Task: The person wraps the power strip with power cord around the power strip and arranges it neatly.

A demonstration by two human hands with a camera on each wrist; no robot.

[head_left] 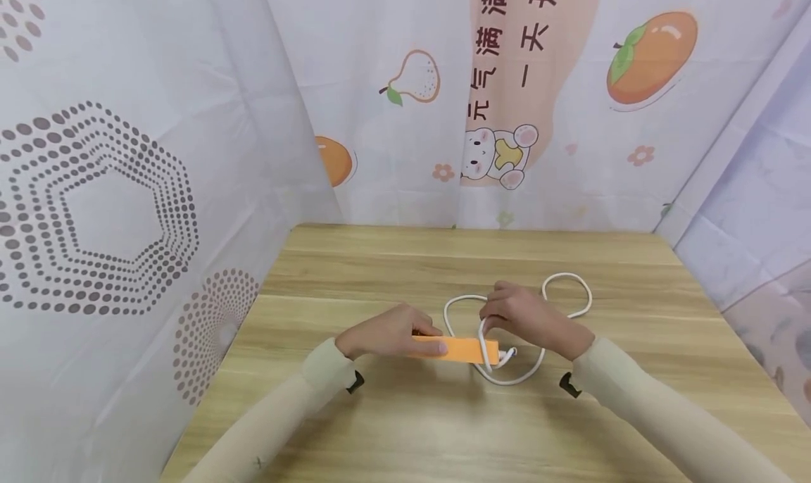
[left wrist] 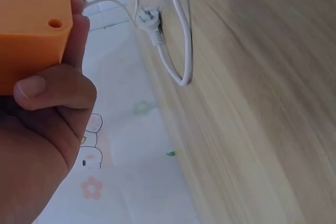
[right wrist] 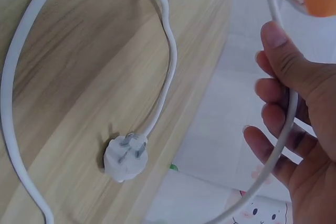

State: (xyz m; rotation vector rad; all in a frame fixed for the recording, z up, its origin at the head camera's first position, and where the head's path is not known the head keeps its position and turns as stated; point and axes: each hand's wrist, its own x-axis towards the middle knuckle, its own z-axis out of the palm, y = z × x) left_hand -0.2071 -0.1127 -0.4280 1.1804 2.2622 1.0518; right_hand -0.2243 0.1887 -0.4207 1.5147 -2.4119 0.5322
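My left hand [head_left: 394,333] grips one end of a long orange power strip [head_left: 467,350], thumb along its near side. In the left wrist view, a small round hole shows in the orange casing [left wrist: 31,9]. My right hand [head_left: 524,317] holds the white power cord [right wrist: 289,114] beside the strip's other end. The right wrist view shows the cord under the thumb and running across the curled fingers. One turn of cord passes across the strip near that end. Farther along, the cord's three-pin plug [right wrist: 126,161] lies on the table, prongs showing.
Loose loops of the cord [head_left: 591,296] lie on the wood-grain table [head_left: 355,272] behind and right of the hands. Printed white curtains [head_left: 380,187] hang along the table's back and sides.
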